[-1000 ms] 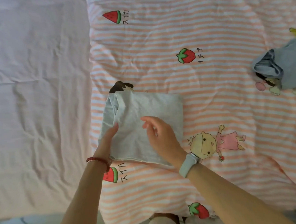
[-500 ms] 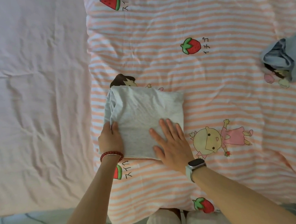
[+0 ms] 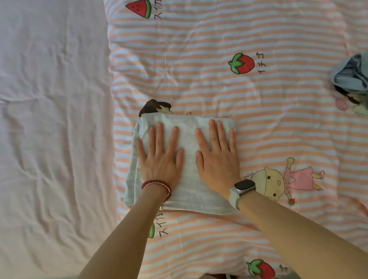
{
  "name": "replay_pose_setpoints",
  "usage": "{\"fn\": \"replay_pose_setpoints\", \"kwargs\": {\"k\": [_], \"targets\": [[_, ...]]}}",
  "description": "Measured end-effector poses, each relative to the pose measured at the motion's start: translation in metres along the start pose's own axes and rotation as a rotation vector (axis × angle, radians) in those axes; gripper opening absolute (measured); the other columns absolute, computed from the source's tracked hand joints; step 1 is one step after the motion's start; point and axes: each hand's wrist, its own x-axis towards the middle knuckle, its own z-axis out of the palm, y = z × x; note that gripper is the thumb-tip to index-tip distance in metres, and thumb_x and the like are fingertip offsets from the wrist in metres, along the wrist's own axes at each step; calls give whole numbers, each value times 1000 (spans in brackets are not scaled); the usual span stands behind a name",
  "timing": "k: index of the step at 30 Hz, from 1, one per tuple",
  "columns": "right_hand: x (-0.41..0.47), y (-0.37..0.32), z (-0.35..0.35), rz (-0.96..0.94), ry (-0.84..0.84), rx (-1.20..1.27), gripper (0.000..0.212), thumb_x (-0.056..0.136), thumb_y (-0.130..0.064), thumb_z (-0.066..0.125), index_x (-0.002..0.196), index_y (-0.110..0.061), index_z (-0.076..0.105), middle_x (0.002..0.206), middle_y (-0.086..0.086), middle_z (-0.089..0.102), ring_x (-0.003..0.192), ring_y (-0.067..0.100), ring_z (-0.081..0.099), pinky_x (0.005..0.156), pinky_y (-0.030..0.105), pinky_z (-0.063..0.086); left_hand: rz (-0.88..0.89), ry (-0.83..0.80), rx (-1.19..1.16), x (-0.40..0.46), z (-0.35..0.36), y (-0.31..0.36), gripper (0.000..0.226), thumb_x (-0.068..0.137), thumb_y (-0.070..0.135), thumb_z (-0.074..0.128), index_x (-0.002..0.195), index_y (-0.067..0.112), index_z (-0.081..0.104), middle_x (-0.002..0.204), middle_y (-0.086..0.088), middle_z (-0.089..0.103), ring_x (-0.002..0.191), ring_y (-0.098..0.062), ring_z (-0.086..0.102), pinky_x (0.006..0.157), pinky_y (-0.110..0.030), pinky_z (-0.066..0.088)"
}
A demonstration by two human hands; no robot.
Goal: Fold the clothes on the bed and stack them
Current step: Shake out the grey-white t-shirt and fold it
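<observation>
Both hands lie flat, fingers straight, on the folded grey garment atop the striped quilt: left hand, right hand. Far right of them, a blue garment, seemingly unfolded.

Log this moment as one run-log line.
stage: flattening | left hand: flat on folded light grey cloth | right hand: flat on it | crumpled blue garment: unfolded, far right

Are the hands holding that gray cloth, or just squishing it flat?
Nothing is held. The left hand and the right hand lie flat with straight fingers, pressing down on the top of the folded gray cloth.
</observation>
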Motion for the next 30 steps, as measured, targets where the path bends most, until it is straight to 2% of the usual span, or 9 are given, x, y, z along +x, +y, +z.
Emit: {"fn": "replay_pose_setpoints", "kwargs": {"k": [11, 14, 17, 19, 21, 23, 26, 28, 30], "targets": [[22, 8, 57, 57, -15, 27, 60, 89, -44, 31, 145, -24, 27, 153, 14, 22, 142, 32, 19, 111, 60, 14, -44, 60, 32, 16, 42, -10, 56, 91, 53, 15, 144, 37, 2, 157, -4, 10, 144, -18, 7, 113, -45, -12], [25, 10, 53, 54, -66, 71, 59, 90, -45, 29, 146, -26, 26, 154, 13, 19, 143, 30, 16, 112, 58, 9, -45, 45, 9, 19, 41, -12, 55, 91, 52, 9, 142, 40, -7, 154, 3, -8, 141, -11, -7, 112, -43, -17], [19, 17, 39, -5, -87, 155, 58, 95, -40, 31, 148, -29, 14, 157, 6, 0, 143, 20, -10, 114, 48, -10, -48, 38, -24, 14, 34, -16, 55, 91, 51, 5, 141, 37, -12, 150, 6, -18, 139, -8, -17, 112, -39, -19], [5, 19, 24, 4, 16, 341, 51, 94, -24, 46, 143, -19, 33, 155, 9, 15, 144, 25, 3, 117, 44, -2, -114, 26, -68, 6, 26, -19, 59, 92, 55, 10, 143, 35, -13, 151, 5, -20, 139, -11, -20, 112, -40, -18], [-14, 21, 13, 164, 218, 516, 43, 89, -9, 56, 132, -7, 49, 146, 16, 36, 137, 32, 28, 113, 43, 21, -310, 40, -232, -1, 13, -20, 72, 90, 59, 30, 148, 31, -1, 157, -2, -6, 144, -22, -6, 114, -44, -2], [-30, 21, 6, 451, 277, 725, 40, 89, -9, 56, 128, -4, 49, 132, 12, 47, 126, 28, 39, 104, 36, 31, -473, 78, -355, -5, -2, -23, 79, 84, 57, 50, 146, 20, 18, 148, -12, 26, 135, -31, 24, 108, -45, 21], [-35, 22, -2, 764, 140, 1223, 10, 92, -20, 53, 102, -22, 55, 96, -3, 57, 95, 19, 55, 77, 22, 44, -569, -10, -486, 1, -20, -38, 67, 83, 52, 57, 133, 11, 40, 125, -12, 51, 114, -31, 47, 92, -42, 39], [-30, 26, -4, 726, 26, 1289, 6, 93, -27, 51, 91, -23, 54, 86, -4, 61, 79, 16, 58, 65, 24, 44, -605, -126, -637, 11, -31, -48, 51, 84, 50, 58, 114, 9, 52, 105, -7, 60, 98, -30, 57, 82, -39, 45], [-26, 29, -3, 694, -70, 1275, 13, 93, -30, 51, 99, -18, 51, 87, -8, 58, 78, 13, 57, 63, 27, 44, -551, -213, -620, 15, -37, -53, 40, 86, 48, 56, 92, 8, 54, 84, -4, 59, 83, -28, 57, 73, -37, 46]]}}
